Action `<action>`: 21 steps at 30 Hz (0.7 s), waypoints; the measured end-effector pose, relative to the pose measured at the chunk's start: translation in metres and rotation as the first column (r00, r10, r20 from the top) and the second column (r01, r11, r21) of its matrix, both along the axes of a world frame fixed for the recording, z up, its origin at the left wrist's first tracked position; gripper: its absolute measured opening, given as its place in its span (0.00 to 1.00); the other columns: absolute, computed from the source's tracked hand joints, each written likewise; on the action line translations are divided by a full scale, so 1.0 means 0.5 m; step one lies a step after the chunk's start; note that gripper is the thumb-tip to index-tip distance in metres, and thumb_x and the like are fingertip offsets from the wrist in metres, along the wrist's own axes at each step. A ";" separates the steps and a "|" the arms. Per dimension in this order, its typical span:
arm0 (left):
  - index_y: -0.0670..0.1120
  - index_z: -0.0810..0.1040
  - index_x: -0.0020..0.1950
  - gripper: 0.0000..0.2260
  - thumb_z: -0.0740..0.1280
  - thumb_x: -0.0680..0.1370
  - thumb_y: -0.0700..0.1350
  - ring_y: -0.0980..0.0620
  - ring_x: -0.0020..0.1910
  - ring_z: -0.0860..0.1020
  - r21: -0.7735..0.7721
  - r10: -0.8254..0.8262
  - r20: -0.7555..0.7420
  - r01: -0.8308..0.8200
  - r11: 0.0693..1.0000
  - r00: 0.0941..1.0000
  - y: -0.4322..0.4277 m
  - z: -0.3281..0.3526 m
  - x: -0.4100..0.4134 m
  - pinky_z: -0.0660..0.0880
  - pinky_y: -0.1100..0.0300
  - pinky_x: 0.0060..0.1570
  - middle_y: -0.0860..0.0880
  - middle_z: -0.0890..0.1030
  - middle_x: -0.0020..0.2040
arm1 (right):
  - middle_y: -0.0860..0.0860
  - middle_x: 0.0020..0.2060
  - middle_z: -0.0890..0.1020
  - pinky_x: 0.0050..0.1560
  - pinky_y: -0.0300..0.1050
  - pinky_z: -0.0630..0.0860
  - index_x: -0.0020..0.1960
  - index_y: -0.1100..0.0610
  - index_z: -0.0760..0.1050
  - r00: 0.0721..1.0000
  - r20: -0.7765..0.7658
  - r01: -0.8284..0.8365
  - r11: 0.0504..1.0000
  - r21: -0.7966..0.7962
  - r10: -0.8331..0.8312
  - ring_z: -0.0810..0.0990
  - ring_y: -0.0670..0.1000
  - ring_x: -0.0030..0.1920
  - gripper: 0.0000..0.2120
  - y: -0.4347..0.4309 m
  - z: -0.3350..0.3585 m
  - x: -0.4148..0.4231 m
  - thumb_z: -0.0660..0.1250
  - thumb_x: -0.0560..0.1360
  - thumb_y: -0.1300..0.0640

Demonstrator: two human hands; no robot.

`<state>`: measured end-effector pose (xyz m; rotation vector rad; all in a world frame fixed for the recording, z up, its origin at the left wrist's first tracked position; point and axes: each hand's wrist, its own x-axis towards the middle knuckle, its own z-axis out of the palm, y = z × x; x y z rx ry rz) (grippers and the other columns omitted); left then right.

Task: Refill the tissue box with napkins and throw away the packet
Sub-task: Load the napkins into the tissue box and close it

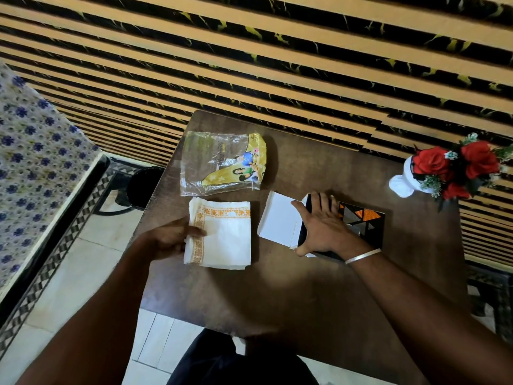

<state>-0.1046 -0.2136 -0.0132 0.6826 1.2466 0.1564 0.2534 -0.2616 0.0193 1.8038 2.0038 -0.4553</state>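
1. This looks like a room in a home or a small guest room, seen from above a small dark wooden table [333, 273] that stands against the wall.
2. The wall [277, 65], from ten to two o'clock, is clad in tan slats alternating with black, gold-veined strips, a decorative indoor finish.
3. At nine o'clock a bed or couch [33, 162] carries a cloth printed with blue flowers, on a dark frame.
4. At three o'clock a white vase of red artificial roses [449, 168] sits on the table as ornament.
5. The floor [83, 259] is pale tile, with a dark bin [141, 187] beside the table.
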 end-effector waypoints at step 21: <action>0.57 0.86 0.28 0.25 0.65 0.78 0.35 0.62 0.32 0.84 0.089 0.425 0.308 -0.470 0.878 0.851 -0.032 0.023 -0.001 0.81 0.67 0.33 0.58 0.85 0.31 | 0.63 0.76 0.54 0.78 0.66 0.47 0.80 0.49 0.44 0.999 -0.049 0.001 1.000 0.027 0.000 0.52 0.66 0.77 0.64 -0.004 0.009 0.005 0.74 0.55 0.31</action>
